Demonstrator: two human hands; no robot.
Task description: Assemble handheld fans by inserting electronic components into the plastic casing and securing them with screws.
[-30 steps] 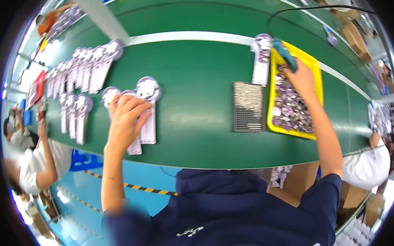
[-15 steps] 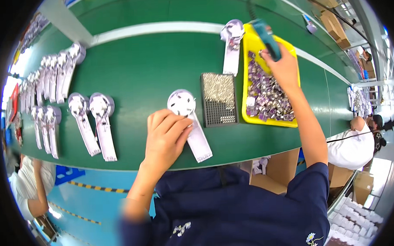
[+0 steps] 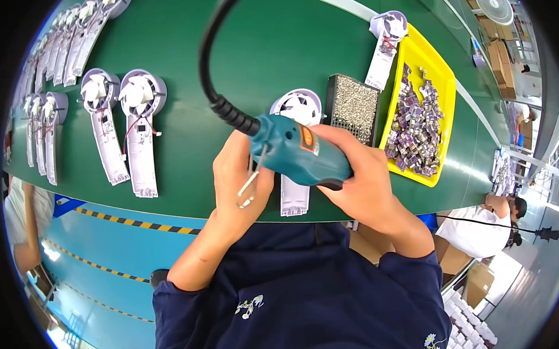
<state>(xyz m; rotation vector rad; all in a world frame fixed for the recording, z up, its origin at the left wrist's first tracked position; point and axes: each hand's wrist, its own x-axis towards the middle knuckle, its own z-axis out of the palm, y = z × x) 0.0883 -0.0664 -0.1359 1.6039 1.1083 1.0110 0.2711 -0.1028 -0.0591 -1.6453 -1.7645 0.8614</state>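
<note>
**Grip on driver: tool now up over the fan part**

Held in the right hand point(image 3: 366, 184) is a teal electric screwdriver point(image 3: 297, 152), grip closed round its body, w/ the black coiled cable point(image 3: 218, 84) running up & out of frame. The left hand point(image 3: 240, 182) is laid against the tool's nose and the white fan housing point(image 3: 295, 174) beneath; whether that grip is closed on anything can't be told, as the tool hides it.

Change vs. a sec ago: the right hand was over the yellow tray point(image 3: 439, 70) of small purple parts; now it's brought back to centre w/ the driver. The housing, then being slid in by the left hand, is now set near the table's front edge, directly under the tool. Judged: positioning is done and fastening is at hand.

Edges & room: the housing's handle end lies close to the front edge of the green table point(image 3: 250, 46). A grey screw box point(image 3: 351, 107) is just beside on the right, the tray beyond it. Left side is open up to two more fan housings point(image 3: 127, 127), well apart.
</note>
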